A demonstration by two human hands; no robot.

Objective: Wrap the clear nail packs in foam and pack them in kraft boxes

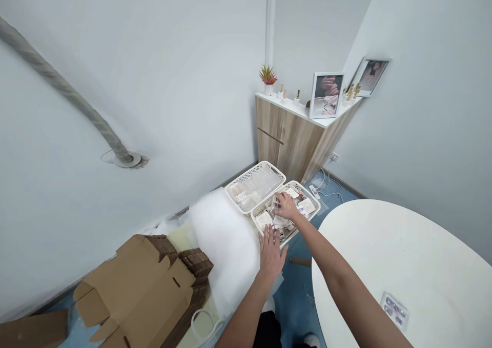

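The right hand (286, 207) reaches into the near basket (314, 203), a white plastic tray with lattice walls and rounded corners. Its fingers curl down onto the flat paper-and-film packets (307, 206) heaped inside. Whether it has pinched one cannot be told. The left hand (271, 250) lies open and flat with its fingers spread. It holds nothing and rests on the edge of the wadding (226, 235), just beside the near basket's corner.

The far basket (246, 176) is of the same lattice plastic and touches the near one along one side. It holds clear, glossy plastic boxes (253, 186). Both baskets sit at the end of the wadding, a soft, white, fluffy sheet that bulges like a roll. Left of it lies a stack of brown corrugated cardboard (154, 286), flat-folded with flaps and slots.

The floor (295, 297) is blue and the walls plain white. A grey ribbed hose (57, 81) runs down the left wall into a round fitting. In the corner stands a wood-grain cabinet (292, 138) with a white top. It carries a small spiky plant (268, 76), small bottles and two frames (326, 94) with pictures of hands. White cables (326, 186) trail on the floor at its foot.

To the right, a smooth white round table (403, 256) crowds close. The right forearm passes over its edge. A small clear case (394, 309) lies on it, well apart from the hands.
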